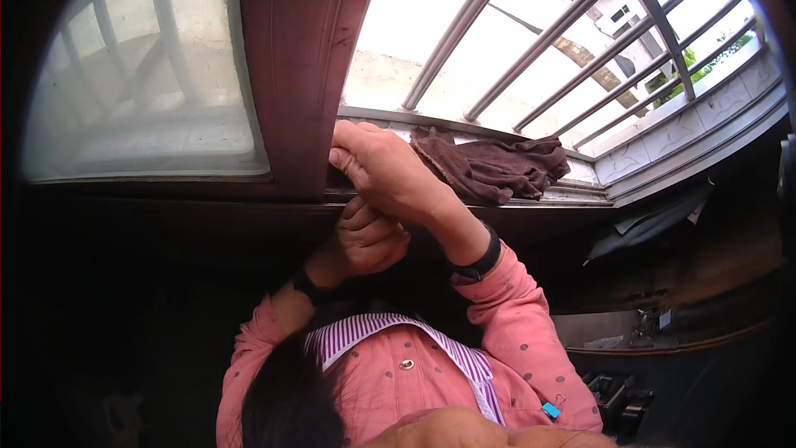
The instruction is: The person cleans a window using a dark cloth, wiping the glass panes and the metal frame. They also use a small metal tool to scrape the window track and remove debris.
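Observation:
My right hand (388,168) is at the inner edge of a dark red-brown window sash frame (305,74), its fingers curled and its thumb against them. Just below it, partly covered by it, is my left hand (373,239), closed like a fist near the bottom track (435,204). Whether either hand holds something small is hidden by the fingers. A crumpled dark brown cloth (497,165) lies on the sill, right of my right wrist.
Frosted-looking glass (155,74) fills the sash on the left. Metal bars (528,50) cross the opening beyond the tiled sill (678,124). At lower right, a brown wooden surface (727,249) and a shelf with small items (650,323) stand in shadow.

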